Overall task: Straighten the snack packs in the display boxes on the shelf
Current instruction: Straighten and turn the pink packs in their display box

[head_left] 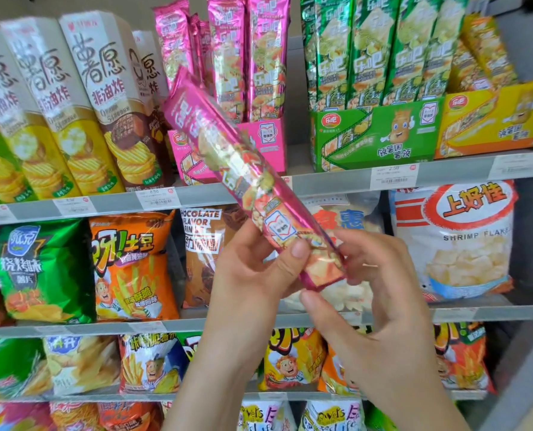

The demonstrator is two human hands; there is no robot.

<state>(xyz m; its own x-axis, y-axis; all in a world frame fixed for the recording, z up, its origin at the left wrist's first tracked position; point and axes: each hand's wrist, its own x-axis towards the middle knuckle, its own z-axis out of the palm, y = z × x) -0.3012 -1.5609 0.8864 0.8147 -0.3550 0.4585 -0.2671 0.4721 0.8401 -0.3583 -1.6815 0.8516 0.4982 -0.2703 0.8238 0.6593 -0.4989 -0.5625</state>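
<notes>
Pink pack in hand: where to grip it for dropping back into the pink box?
Probably mid-body, pinched across its narrow width from the front. The pink pack is long, slim and tilted, top up-left. The left hand and right hand both hold its bottom end, which likely enters the pink box first, so free that end.

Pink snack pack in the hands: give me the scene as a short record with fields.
held item: pink snack pack, tilted, top leaning left, outside any box
left hand: grips the pack's lower end, thumb on front
right hand: holds the same end
pink display box: on upper shelf, other pink packs standing inside
green display box: right of it, green packs upright
</notes>
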